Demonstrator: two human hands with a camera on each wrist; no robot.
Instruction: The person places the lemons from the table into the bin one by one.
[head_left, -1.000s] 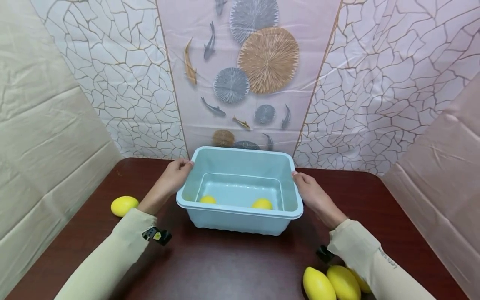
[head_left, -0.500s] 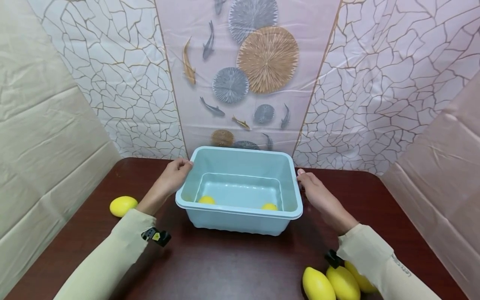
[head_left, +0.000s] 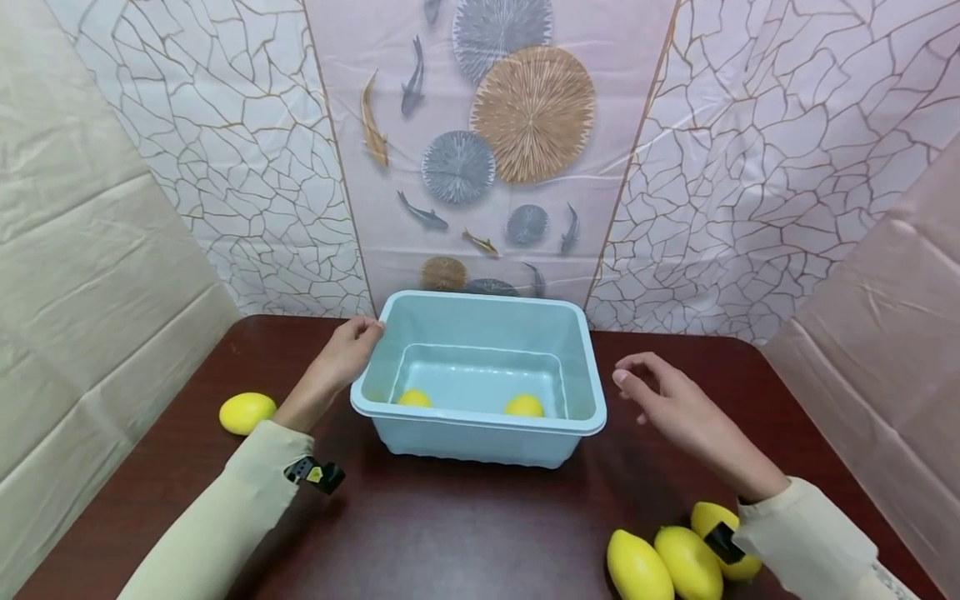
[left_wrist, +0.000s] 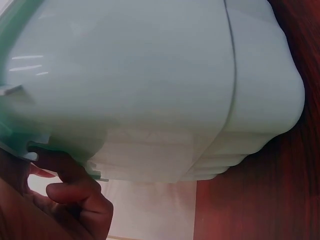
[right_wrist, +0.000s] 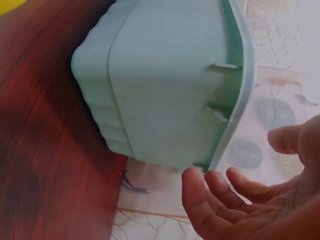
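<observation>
A light-blue plastic tub (head_left: 480, 437) stands on the dark red table, with two lemons (head_left: 524, 406) partly visible inside behind its front wall. My left hand (head_left: 347, 354) grips the tub's left rim, thumb on top; in the left wrist view the fingers (left_wrist: 82, 197) curl under that rim. Off the tub's right side, my right hand (head_left: 667, 400) hangs in the air, fingers loosely bent and holding nothing. The right wrist view shows a gap between its thumb and fingers (right_wrist: 200, 200), close to the tub's rim (right_wrist: 250, 55).
One lemon (head_left: 247, 413) lies on the table left of the left forearm. Several lemons (head_left: 640, 567) sit together at the front right, partly covered by the right wrist's camera (head_left: 723, 543). Patterned cloth (head_left: 480, 108) hangs behind the table's back edge.
My right hand has let go of the tub's right rim and moved right, towards me. Inside, the right lemon shifted right, then back left. The left hand keeps its grip.
</observation>
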